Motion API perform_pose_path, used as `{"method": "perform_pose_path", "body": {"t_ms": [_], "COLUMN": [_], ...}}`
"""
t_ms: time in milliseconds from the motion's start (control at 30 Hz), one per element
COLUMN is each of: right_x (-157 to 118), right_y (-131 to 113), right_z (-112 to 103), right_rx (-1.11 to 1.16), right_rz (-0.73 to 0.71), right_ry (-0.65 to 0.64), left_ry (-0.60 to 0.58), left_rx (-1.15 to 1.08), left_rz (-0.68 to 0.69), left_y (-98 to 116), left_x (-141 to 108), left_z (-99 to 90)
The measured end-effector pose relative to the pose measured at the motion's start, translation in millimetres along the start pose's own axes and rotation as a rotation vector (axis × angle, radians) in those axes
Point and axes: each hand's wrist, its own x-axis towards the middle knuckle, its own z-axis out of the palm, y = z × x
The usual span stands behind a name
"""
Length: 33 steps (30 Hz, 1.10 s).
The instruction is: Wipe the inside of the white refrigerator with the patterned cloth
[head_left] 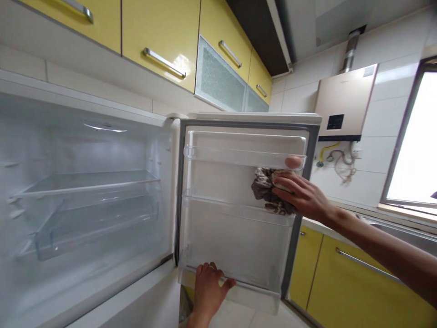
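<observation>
A refrigerator door (221,175) stands open, showing its pale inner panel. My right hand (302,193) is closed around a crumpled brown and white patterned cloth (268,189). The cloth is at the right side of the panel, between the clear top door shelf (235,157) and the middle door shelf (235,212). Down at the bottom door shelf (254,296), my left hand (209,289) has its fingers hooked over the front rim, thumb pointing right. Part of the right palm's grip is hidden behind the fingers.
Left of the door is the refrigerator compartment with a glass shelf (95,181) and a clear drawer (102,223). Yellow wall cabinets (160,36) hang above. To the right are a water heater (346,102), a sink (403,234) and a yellow base cabinet (362,291).
</observation>
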Motion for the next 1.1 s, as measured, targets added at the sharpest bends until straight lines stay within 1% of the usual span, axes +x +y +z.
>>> {"method": "perform_pose_path", "body": {"t_ms": [100, 200, 300, 400, 500, 667, 733, 800, 900, 1000, 1067, 1100], "right_x": [-14.8, -21.5, -18.1, -4.3, 16.9, 61.8, 82.8, 105.2, 139.8, 173.4, 194.7, 205.0], "right_y": [-6.2, -8.4, -6.6, -6.1, -10.1, -23.6, -30.2, -37.3, -49.4, -63.7, -74.5, -80.1], "right_z": [-18.0, -26.1, -22.8, -10.1, 8.5, 45.3, 60.8, 76.4, 97.4, 111.2, 114.6, 114.5], "right_rx": [0.003, -0.038, -0.079, -0.063, -0.015, 0.048, 0.073, 0.075, 0.034, 0.047, 0.073, 0.079], "right_rz": [0.065, 0.072, 0.041, 0.051, 0.05, -0.012, -0.034, -0.063, -0.123, -0.142, -0.152, -0.17], "right_ry": [0.058, 0.092, 0.126, 0.157, 0.176, 0.166, 0.164, 0.187, 0.262, 0.264, 0.259, 0.275], "left_ry": [0.014, 0.02, 0.021, 0.027, 0.031, 0.038, 0.052, 0.071, 0.077, 0.037, 0.016, 0.014], "left_rx": [0.011, 0.017, 0.013, 0.03, 0.042, 0.021, 0.009, -0.006, -0.031, -0.043, -0.05, -0.059], "left_rz": [0.01, 0.013, 0.016, 0.022, 0.012, -0.003, 0.004, 0.011, -0.005, -0.049, -0.075, -0.084], "left_y": [-4.2, -6.4, -8.4, -11.6, -12.0, -4.8, -5.0, -8.2, -13.2, -11.3, -6.2, -3.3], "left_x": [-0.2, -0.6, -0.9, -0.7, -0.3, -2.0, -2.8, -3.1, -2.9, -3.1, -3.6, -3.9], "left_z": [4.9, 6.2, 8.1, 14.0, 17.5, 9.9, 9.9, 13.7, 19.4, 16.1, 9.2, 5.4]}}
